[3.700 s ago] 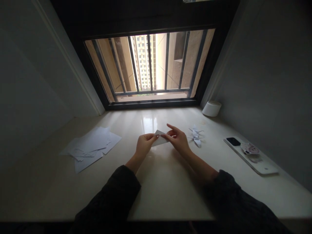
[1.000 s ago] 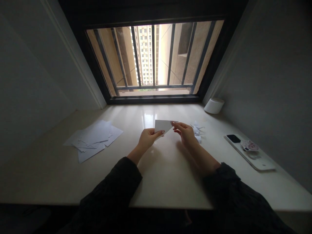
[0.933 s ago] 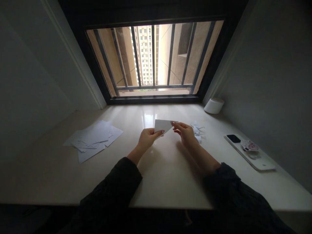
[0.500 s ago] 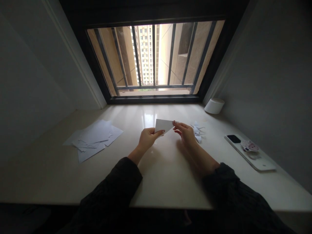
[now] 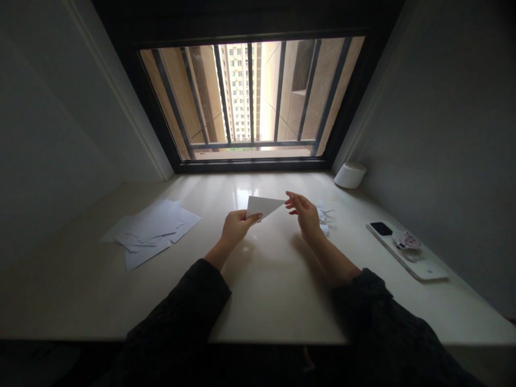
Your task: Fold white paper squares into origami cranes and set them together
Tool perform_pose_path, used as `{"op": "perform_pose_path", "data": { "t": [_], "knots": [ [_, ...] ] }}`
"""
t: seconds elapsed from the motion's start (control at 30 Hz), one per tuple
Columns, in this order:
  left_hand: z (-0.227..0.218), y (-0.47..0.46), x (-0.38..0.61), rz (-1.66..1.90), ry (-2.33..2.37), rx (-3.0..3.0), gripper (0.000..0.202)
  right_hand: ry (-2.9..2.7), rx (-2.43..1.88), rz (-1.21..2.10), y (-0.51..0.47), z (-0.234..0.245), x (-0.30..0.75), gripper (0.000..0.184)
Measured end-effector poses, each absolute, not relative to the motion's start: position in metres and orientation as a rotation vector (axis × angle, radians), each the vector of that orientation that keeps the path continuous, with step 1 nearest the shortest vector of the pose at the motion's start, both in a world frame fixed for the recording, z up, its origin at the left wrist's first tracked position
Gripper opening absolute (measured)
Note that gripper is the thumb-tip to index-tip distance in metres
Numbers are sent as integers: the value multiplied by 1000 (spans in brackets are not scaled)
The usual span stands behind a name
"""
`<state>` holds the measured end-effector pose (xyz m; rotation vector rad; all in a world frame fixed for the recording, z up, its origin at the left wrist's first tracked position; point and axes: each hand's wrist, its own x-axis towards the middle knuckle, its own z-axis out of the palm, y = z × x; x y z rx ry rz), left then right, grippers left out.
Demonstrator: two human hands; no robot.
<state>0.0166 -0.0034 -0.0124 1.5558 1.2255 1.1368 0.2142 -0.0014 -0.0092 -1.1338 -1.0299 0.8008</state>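
A white piece of paper (image 5: 262,205), folded into a triangle, is held above the white sill surface with its point toward the right. My left hand (image 5: 236,228) is closed on its left end, the thumb lying across the lower edge. My right hand (image 5: 305,215) is at the pointed right tip, its fingers apart and partly bent. Whether a fingertip still touches that tip is hard to make out. Behind my right hand lie small folded white paper pieces (image 5: 325,215), partly hidden by it.
Loose white paper sheets (image 5: 151,228) lie in an overlapping pile at the left. At the right is a white phone (image 5: 407,252) with a cartoon grip on its back. A white cylindrical object (image 5: 350,176) stands in the far right corner, by the barred window (image 5: 250,97).
My right hand's fingers have come off the paper's right tip and spread. My left hand still grips the paper, which now shows more of its pointed end. The view has shifted slightly.
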Motion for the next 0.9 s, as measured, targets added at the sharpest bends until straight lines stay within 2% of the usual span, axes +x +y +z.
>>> {"op": "perform_pose_path", "data": {
  "t": [0.37,0.6,0.7,0.73,0.83,0.87,0.9],
  "knots": [
    [4,-11,12,1075,1619,2073,35,-1381,-1241,910,-7,-15,208,35],
    [12,-8,5,923,1572,2487,35,-1645,-1317,758,-12,-17,205,35],
    [13,-11,8,1081,1560,2407,31,-1658,-1329,701,-13,-17,203,34],
    [13,-12,9,1193,1563,2330,35,-1627,-1340,704,-13,-17,203,35],
    [6,-11,16,1450,1539,1993,72,-1441,-1334,817,-12,-18,201,38],
    [2,-10,18,1445,1523,1871,77,-1373,-1309,878,-12,-19,200,38],
    [-2,-9,20,1391,1474,1771,73,-1315,-1274,935,-12,-20,198,38]
  ]
}}
